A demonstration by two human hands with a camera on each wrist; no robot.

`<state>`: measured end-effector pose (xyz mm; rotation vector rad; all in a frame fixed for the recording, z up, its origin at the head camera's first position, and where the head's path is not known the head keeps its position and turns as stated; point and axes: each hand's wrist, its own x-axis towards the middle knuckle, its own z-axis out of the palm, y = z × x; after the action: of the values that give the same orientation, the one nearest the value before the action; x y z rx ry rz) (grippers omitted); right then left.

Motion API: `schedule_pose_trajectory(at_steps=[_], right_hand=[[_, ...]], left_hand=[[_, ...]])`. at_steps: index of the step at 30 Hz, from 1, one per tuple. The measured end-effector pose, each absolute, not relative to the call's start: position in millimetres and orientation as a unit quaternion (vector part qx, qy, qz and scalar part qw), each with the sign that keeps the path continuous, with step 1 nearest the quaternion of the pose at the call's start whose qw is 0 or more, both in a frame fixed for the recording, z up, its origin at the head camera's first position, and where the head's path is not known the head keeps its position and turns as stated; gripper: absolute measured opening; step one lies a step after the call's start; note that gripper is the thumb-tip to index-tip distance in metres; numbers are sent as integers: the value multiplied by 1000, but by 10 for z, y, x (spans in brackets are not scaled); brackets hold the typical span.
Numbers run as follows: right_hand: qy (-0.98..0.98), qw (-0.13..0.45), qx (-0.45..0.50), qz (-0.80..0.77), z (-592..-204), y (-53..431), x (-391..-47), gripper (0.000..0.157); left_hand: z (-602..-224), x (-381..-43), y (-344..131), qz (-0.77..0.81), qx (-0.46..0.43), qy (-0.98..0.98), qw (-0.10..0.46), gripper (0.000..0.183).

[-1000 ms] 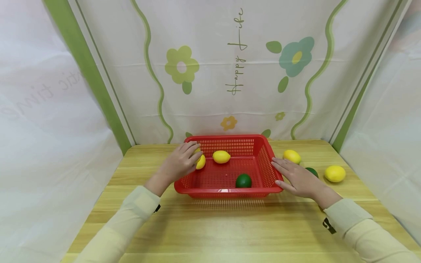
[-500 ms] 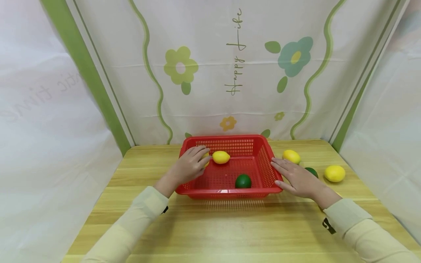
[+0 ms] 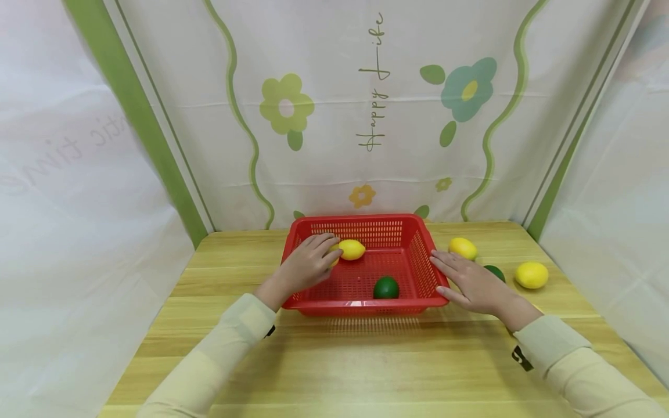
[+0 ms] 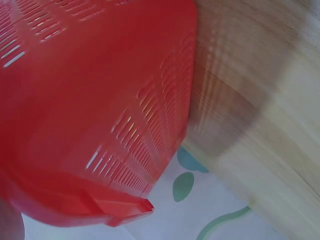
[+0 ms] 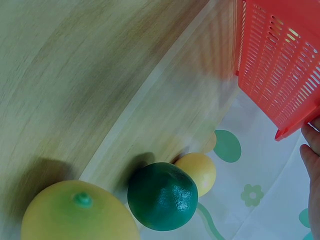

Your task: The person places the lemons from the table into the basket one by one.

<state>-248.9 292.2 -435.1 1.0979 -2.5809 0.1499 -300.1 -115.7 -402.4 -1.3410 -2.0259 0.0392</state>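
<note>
In the head view, my left hand (image 3: 308, 264) reaches over the left rim of a red slotted plastic basket (image 3: 360, 303). Its curled fingers hold a yellow lemon (image 3: 335, 262), mostly hidden beneath them. Right beside the fingertips, another lemon (image 3: 352, 249) lies in the basket, and a dark green, round fruit (image 3: 386, 288) sits near the front wall. My right hand (image 3: 473, 284) rests with straight fingers on the basket's right rim. The right wrist view catches those fingers (image 5: 312, 145) at the rim.
To the right of the basket, a lemon (image 3: 463, 248), a green fruit (image 3: 494, 273) partly behind my right hand, and another lemon (image 3: 531, 275) lie on the wooden table (image 3: 366, 360). A printed white curtain (image 3: 324, 162) stands behind the table, with more cloth at both sides.
My left hand has moved right and deeper into the basket, with the lemon still in its fingers. The right hand stays on the rim.
</note>
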Motion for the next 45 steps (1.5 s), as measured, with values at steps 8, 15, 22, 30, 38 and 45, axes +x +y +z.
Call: schedule_pose_trajectory(at_steps=[8, 15, 22, 30, 38, 45], right_hand=[[-906, 166, 385, 54, -4365, 2931, -2499, 64], [-906, 166, 386, 53, -4363, 2927, -2503, 64], [-904, 168, 390, 52, -4344, 2914, -2496, 63], [-905, 166, 388, 50, -4340, 2912, -2497, 63], [-907, 161, 387, 50, -4344, 2915, -2497, 63], [-907, 161, 386, 50, -4349, 2915, -2494, 63]], left_hand=[[-4051, -3012, -1138, 13, -516, -792, 326, 35], [-4073, -3021, -1141, 19, -516, -800, 307, 33], [-4092, -3046, -1123, 8, -521, -800, 297, 36], [-4150, -3094, -1111, 4, -532, -796, 288, 37], [-4179, -3097, -1111, 2, -529, -801, 279, 39], [-4192, -3081, -1111, 7, -521, -812, 262, 42]])
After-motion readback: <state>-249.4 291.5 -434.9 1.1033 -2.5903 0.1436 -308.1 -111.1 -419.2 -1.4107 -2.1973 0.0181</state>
